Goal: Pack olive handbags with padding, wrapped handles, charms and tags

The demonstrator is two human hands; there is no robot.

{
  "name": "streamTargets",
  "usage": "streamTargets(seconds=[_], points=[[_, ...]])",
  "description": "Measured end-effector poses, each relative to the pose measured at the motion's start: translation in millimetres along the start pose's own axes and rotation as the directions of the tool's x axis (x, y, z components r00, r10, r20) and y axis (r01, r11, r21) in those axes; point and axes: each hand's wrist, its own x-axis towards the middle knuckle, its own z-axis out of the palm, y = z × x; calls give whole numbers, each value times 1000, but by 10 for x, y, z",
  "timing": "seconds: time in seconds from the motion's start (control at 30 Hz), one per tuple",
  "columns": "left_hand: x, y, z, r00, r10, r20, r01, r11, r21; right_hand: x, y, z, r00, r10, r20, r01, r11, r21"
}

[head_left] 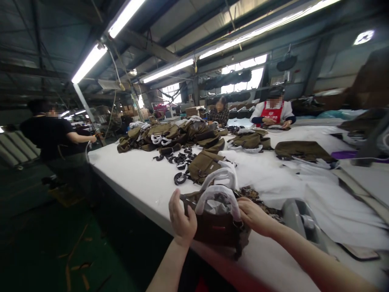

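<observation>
A dark olive handbag (217,229) stands upright at the near edge of the white table. Its two handles (215,190) are wrapped in white padding, and crinkled clear plastic shows in its opening. My left hand (182,221) grips the bag's left end, thumb towards me and fingers up along the side. At the right top corner, beside the handle's base, my right hand (253,215) is closed on the bag; its fingertips are partly hidden. Right behind lies another olive bag (205,166) with a small white label, and coiled black straps (180,177) lie left of it.
A pile of olive bags (164,134) covers the table's far left part. A grey tape dispenser (299,221) and white sheets (340,207) lie to the right. Two people sit across the table, one in a red apron (271,113). Another person (57,138) stands at left.
</observation>
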Motion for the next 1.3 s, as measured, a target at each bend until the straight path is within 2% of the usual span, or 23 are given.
streamTargets(seconds=[0.03,0.07,0.1,0.17,0.23,0.27,0.3,0.33,0.4,0.53,0.7,0.73,0.8,0.87,0.9,0.93,1.0,1.03,1.07,1.1,1.2,1.23,1.3], points=[[54,95,-80,984,132,121,-128,991,-41,-8,-2,-6,1000,-1,-9,1,1000,4],[121,184,-155,932,222,288,-198,974,-109,-14,-1,-6,1000,-1,-18,2,1000,11],[201,265,-218,843,265,468,-200,962,-186,-18,5,-3,1000,-1,-26,1,1000,20],[379,384,-282,597,279,752,-79,953,-291,-24,36,17,999,6,-45,-4,999,46],[537,440,-237,364,275,890,60,946,-317,-29,81,45,997,16,-71,-11,997,82],[590,446,-174,275,262,925,104,948,-300,-33,102,59,996,19,-84,-11,995,101],[622,441,-93,211,237,948,120,956,-266,-37,119,70,995,21,-97,-9,992,122],[630,427,-1,180,195,964,111,970,-217,-42,128,77,994,23,-110,-7,990,144],[597,383,179,196,86,977,54,994,-98,-61,120,73,990,32,-135,-7,982,187],[475,284,376,309,-26,951,4,1000,26,-156,65,0,954,150,-259,-83,964,255],[338,226,332,381,-46,924,8,999,47,-350,217,-112,778,419,-468,-269,895,354],[329,227,296,383,-50,922,18,999,47,-385,273,-119,754,460,-468,-298,876,380],[374,243,197,328,-52,943,97,995,21,-440,368,-100,744,524,-415,-339,831,441],[520,281,73,249,-1,969,289,954,-73,-467,416,-36,770,557,-309,-355,778,518],[624,309,14,249,42,968,406,903,-144,-469,422,9,786,562,-258,-352,750,559],[739,342,-34,301,82,950,502,833,-231,-462,421,60,798,562,-218,-345,722,600],[956,424,-67,474,100,875,580,712,-396,-431,409,161,802,571,-175,-327,665,671],[1035,472,-42,524,112,845,549,714,-435,-411,405,207,796,582,-165,-320,636,702],[1082,524,14,528,145,837,487,755,-438,-393,402,245,788,596,-156,-314,607,730],[1092,580,100,484,196,853,407,813,-418,-378,401,277,780,608,-146,-310,579,754],[913,758,484,226,315,922,158,922,-354,-371,396,333,773,621,-129,-285,521,804],[807,816,631,177,337,925,92,930,-356,-381,392,340,776,617,-129,-272,512,815],[589,922,901,164,385,908,-103,922,-372,-418,387,343,780,608,-147,-241,510,826]])
